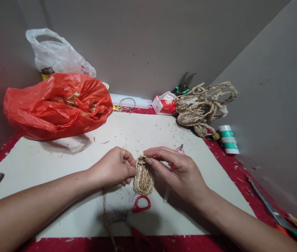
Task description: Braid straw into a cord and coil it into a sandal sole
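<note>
You won't find any text you can read here. The white plastic bag at far left bears red marks, and the red-and-white box has print, both too blurred.

Both forearms are bare, with no sleeves, rings, watch or gloves worn.

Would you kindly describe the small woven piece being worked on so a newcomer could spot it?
Start at the pale board on the red table. At its near middle, the left hand and right hand pinch a small oval of coiled straw rope. Unlike the loose rope bundle far right, it is tightly woven.
</note>
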The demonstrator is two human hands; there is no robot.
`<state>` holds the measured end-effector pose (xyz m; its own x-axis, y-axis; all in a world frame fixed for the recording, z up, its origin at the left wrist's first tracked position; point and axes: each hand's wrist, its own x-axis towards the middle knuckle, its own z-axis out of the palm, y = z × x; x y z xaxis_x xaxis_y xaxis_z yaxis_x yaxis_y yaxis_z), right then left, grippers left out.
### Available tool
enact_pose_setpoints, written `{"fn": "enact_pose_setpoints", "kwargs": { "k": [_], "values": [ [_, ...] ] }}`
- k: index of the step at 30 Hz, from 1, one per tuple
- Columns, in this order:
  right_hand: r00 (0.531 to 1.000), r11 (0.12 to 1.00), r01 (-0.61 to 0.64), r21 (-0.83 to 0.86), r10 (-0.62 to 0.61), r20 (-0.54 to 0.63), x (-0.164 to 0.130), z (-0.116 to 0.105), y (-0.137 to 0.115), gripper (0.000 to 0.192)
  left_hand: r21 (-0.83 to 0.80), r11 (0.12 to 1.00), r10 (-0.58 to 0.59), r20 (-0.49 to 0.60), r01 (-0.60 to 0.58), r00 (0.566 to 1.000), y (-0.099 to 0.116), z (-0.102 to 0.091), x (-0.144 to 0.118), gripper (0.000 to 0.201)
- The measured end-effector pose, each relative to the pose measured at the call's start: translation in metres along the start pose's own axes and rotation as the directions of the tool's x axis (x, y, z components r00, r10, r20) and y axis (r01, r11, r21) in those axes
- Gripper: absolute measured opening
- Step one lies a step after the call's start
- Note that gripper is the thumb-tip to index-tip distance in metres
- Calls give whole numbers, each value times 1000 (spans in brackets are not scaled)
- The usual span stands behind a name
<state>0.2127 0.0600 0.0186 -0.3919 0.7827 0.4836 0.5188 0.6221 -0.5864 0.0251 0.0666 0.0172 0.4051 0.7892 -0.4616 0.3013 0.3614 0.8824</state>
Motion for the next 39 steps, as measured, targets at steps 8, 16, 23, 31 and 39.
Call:
{"fn": "enact_pose_setpoints", "kwargs": {
  "k": [8, 16, 23, 31, 39],
  "values": [
    [981, 978, 193, -79, -191, 24, -8, -7, 0, 18, -45, 995, 83, -76, -87, 994, 4, -1, 1, 5],
    [970, 963, 240, -124, -233, 72, -11, -5, 3, 19, -65, 993, 92, -119, -101, 989, 9, 3, -4, 8],
    [964, 947, 261, -187, -248, 92, -14, -4, 1, 22, -49, 996, 74, -124, -80, 990, 15, 5, -8, 9],
    [948, 907, 314, -280, -281, 153, -14, -5, 2, 17, -57, 996, 66, -93, -71, 993, 15, 5, -10, 10],
    [944, 857, 324, -400, -269, 188, -14, -4, 0, 17, 75, 990, 133, -153, -122, 979, 15, 8, -12, 12]
  ]
}}
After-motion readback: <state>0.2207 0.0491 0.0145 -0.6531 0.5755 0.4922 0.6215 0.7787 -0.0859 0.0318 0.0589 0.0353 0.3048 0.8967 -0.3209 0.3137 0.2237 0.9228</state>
